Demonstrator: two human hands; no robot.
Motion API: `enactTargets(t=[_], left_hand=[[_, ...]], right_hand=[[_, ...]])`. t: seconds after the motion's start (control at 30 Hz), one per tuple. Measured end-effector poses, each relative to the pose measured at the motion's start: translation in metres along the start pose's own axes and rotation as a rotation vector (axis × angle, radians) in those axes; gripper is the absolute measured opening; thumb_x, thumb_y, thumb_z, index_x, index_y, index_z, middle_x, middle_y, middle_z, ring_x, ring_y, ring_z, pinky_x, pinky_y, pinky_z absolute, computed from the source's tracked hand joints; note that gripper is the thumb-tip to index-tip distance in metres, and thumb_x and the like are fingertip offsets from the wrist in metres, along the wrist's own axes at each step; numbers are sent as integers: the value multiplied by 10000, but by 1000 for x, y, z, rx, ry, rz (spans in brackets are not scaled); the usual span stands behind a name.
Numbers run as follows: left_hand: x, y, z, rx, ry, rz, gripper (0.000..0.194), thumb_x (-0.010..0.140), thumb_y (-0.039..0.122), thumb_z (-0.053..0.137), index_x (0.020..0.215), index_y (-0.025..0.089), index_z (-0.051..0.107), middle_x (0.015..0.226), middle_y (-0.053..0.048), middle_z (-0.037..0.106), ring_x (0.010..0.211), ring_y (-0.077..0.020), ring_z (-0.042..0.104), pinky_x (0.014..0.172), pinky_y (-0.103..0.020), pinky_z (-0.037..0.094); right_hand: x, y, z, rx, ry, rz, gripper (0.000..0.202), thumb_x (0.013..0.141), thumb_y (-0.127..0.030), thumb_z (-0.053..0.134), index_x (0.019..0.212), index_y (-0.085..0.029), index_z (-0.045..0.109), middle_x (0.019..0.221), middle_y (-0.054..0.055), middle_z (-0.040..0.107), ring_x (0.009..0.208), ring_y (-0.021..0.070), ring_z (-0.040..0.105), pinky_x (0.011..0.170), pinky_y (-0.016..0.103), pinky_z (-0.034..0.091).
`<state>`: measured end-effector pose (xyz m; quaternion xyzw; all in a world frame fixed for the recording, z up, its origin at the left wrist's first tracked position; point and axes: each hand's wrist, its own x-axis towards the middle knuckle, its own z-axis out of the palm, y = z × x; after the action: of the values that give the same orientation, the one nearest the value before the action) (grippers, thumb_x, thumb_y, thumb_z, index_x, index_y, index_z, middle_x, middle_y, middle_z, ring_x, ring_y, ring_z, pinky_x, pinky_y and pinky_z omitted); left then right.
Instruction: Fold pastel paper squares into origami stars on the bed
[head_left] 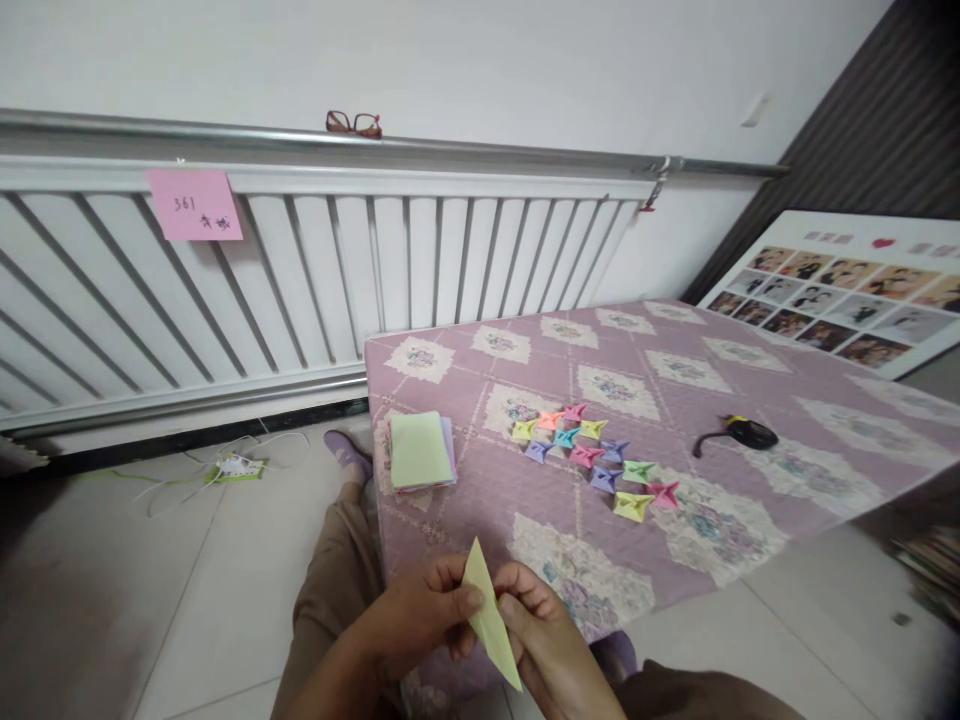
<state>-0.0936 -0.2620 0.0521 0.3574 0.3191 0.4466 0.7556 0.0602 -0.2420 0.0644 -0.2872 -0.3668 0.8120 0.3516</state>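
A folded pale yellow paper (487, 622) is held between my two hands over the table's near edge. My left hand (435, 608) pinches its left side between thumb and fingers. On its right side my right hand (536, 625) grips it, fingers closed. A stack of square coloured paper (420, 450), pale green on top, lies at the table's left. Several small folded paper pieces (585, 455) in yellow, pink, purple, green and teal sit grouped near the middle of the table.
A floral purple cloth covers the table (495, 385). A black object with a cord (752, 433) lies at the right. Behind are a radiator (442, 260) with a pink note (196, 205), glasses (354, 125) on a pipe, and a photo board (840, 290). A power strip (238, 468) is on the floor.
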Motion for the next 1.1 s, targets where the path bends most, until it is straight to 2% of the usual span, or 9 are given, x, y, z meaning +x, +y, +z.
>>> enactTargets(t=[0.17, 0.27, 0.4, 0.5, 0.6, 0.8, 1.0, 1.1], left_hand=[[-1, 1, -2, -20, -32, 5, 388, 763, 472, 717, 887, 125, 596, 675, -5, 577, 485, -69, 479, 457, -184, 337], [-2, 3, -3, -19, -23, -1, 359, 797, 459, 688, 895, 127, 593, 674, -5, 580, 492, -72, 491, 467, -184, 352], [-2, 6, -4, 4, 26, -26, 323, 836, 443, 647, 897, 130, 597, 658, 2, 583, 493, -74, 498, 478, -188, 372], [-1, 5, -4, -8, 30, -33, 320, 846, 440, 633, 918, 129, 605, 660, 6, 580, 493, -74, 501, 482, -193, 380], [0, 1, -5, -25, 18, -29, 325, 864, 448, 609, 927, 129, 608, 664, 9, 574, 498, -71, 499, 487, -193, 377], [3, -3, -8, -11, 34, -30, 345, 862, 486, 600, 906, 144, 588, 658, 13, 572, 506, -79, 509, 502, -203, 388], [5, 1, -7, -16, 102, -53, 374, 807, 511, 649, 888, 153, 577, 653, 17, 572, 492, -80, 505, 487, -204, 375], [6, 1, -5, -20, 121, -67, 372, 804, 513, 644, 881, 157, 570, 639, 19, 568, 480, -81, 496, 478, -208, 365]], right_hand=[[-3, 0, 4, 22, -2, -19, 335, 728, -461, 742, 811, -228, 517, 597, -33, 624, 500, 147, 594, 539, 253, 393], [-2, 0, 6, -56, 66, -24, 281, 772, -441, 696, 824, -232, 516, 620, -41, 608, 507, 131, 574, 544, 251, 402], [-1, -3, 3, -311, 186, -103, 267, 774, -432, 675, 781, -235, 495, 669, -46, 569, 585, 127, 553, 578, 249, 419], [-3, -10, 0, -554, 188, -150, 227, 801, -403, 627, 757, -237, 478, 642, -51, 536, 582, 125, 516, 554, 236, 397], [-7, -20, -1, -776, 131, -175, 155, 844, -331, 551, 741, -231, 493, 636, -41, 545, 579, 125, 503, 553, 233, 388], [-11, -40, 7, -1100, -22, -265, 217, 897, -217, 428, 765, -219, 600, 800, 22, 619, 803, 163, 580, 725, 260, 444], [-13, -53, 7, -1262, -153, -318, 329, 837, -85, 387, 957, -237, 654, 921, 48, 613, 880, 166, 590, 781, 264, 459], [-10, -54, 4, -1313, -197, -326, 314, 807, -67, 434, 928, -247, 660, 915, 41, 623, 880, 165, 598, 776, 253, 462]])
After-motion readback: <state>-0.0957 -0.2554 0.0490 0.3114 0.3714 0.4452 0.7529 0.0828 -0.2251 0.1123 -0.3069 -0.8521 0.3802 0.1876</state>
